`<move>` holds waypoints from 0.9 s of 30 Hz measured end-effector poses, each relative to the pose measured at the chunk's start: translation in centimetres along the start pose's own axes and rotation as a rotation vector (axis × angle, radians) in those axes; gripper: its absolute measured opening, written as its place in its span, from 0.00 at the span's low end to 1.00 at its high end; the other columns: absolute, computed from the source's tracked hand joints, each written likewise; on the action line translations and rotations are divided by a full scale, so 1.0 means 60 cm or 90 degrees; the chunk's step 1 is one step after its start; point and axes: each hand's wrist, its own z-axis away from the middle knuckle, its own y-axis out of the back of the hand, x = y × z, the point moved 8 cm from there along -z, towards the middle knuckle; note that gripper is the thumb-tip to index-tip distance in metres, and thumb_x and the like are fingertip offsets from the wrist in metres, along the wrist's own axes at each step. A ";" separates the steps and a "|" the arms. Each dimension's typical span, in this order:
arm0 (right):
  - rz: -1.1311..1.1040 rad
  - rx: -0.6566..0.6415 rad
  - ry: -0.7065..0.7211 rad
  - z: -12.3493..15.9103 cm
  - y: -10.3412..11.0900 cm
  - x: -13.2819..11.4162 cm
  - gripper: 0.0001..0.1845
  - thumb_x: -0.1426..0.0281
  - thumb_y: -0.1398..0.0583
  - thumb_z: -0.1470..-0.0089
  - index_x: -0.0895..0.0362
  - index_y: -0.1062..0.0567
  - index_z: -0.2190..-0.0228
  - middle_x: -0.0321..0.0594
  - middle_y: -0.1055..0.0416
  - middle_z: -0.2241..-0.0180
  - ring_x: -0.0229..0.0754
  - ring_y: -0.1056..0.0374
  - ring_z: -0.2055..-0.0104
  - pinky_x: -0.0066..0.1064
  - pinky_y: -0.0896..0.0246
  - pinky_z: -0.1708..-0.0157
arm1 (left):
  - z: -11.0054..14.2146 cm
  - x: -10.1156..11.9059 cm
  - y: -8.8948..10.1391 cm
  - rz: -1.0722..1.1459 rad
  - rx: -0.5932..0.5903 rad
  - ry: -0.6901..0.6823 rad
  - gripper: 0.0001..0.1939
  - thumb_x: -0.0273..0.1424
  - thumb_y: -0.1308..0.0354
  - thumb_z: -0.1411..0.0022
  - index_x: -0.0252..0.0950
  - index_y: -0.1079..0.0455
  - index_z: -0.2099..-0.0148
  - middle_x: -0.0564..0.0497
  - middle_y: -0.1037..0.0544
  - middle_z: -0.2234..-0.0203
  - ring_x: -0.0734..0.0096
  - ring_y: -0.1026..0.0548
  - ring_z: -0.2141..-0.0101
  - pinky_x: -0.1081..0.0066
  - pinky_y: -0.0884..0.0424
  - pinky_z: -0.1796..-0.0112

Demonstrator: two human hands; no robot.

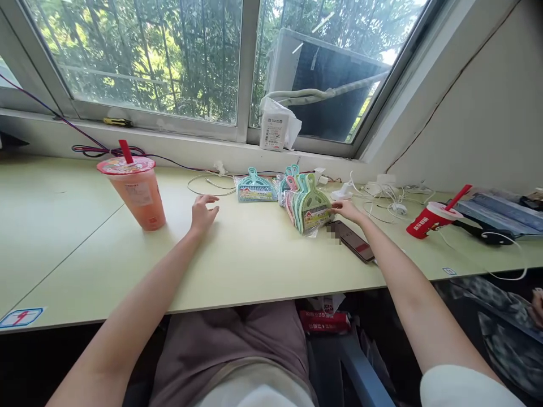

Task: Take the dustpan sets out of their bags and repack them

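My left hand (pixel 204 213) hovers over or rests on the table right of the large drink cup, fingers loosely bent and apart, nothing in it. With its fingertips, my right hand (pixel 345 210) grips the right edge of an olive-green mini dustpan and brush set (pixel 314 204) in clear plastic. That set is the front one of a leaning row of similar packs in pink, white and teal. A teal dustpan and brush set (pixel 255 189) lies left of the row; another teal pack (pixel 291 171) shows partly behind it. Beneath my right wrist lies a phone (pixel 351 240).
A tall cup of pink drink (pixel 142 198) with a red straw stands at left. At right, a red cup (pixel 432 219) tilts near tangled white cables (pixel 394 200). A white box (pixel 274 130) stands on the sill beside a screwdriver (pixel 117 121). Another person's hand (pixel 538 302) shows at far right.
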 end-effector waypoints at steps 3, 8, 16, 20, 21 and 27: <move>0.043 0.055 -0.006 0.013 0.015 -0.010 0.20 0.52 0.37 0.55 0.58 0.19 0.73 0.43 0.24 0.78 0.45 0.29 0.72 0.39 0.35 0.61 | 0.003 0.008 -0.008 0.044 -0.025 -0.016 0.16 0.21 0.43 0.48 0.37 0.27 0.56 0.44 0.33 0.51 0.63 0.24 0.55 0.66 0.22 0.64; 0.114 0.175 0.033 0.042 0.029 -0.045 0.17 0.54 0.41 0.51 0.53 0.22 0.78 0.47 0.23 0.74 0.52 0.28 0.68 0.42 0.37 0.60 | 0.016 0.016 -0.015 0.080 -0.050 -0.010 0.19 0.20 0.45 0.50 0.37 0.28 0.55 0.43 0.36 0.52 0.62 0.25 0.56 0.65 0.22 0.65; 0.021 0.238 0.028 0.027 0.068 -0.118 0.09 0.61 0.39 0.51 0.53 0.28 0.74 0.49 0.23 0.68 0.51 0.27 0.64 0.43 0.34 0.59 | 0.021 0.018 -0.015 0.128 -0.040 0.010 0.17 0.18 0.46 0.51 0.37 0.28 0.59 0.43 0.37 0.53 0.60 0.27 0.55 0.64 0.22 0.65; 0.005 0.236 0.057 0.013 0.081 -0.205 0.09 0.62 0.36 0.53 0.54 0.26 0.73 0.46 0.23 0.70 0.49 0.27 0.65 0.41 0.34 0.60 | 0.026 0.023 -0.025 0.132 -0.078 0.020 0.16 0.19 0.45 0.51 0.37 0.29 0.59 0.43 0.36 0.54 0.61 0.26 0.56 0.63 0.23 0.64; -0.028 0.249 0.064 0.011 0.079 -0.229 0.11 0.60 0.35 0.54 0.55 0.25 0.73 0.46 0.22 0.69 0.48 0.27 0.65 0.40 0.34 0.60 | 0.028 0.024 -0.027 0.145 -0.084 0.026 0.15 0.20 0.44 0.51 0.37 0.29 0.59 0.43 0.36 0.54 0.61 0.26 0.57 0.63 0.23 0.64; -0.354 0.329 0.033 -0.010 -0.050 -0.361 0.17 0.56 0.37 0.52 0.58 0.26 0.68 0.46 0.23 0.65 0.44 0.27 0.64 0.35 0.33 0.62 | 0.036 0.023 -0.053 0.437 -0.158 0.155 0.25 0.50 0.44 0.42 0.39 0.39 0.49 0.40 0.32 0.50 0.56 0.26 0.54 0.59 0.22 0.69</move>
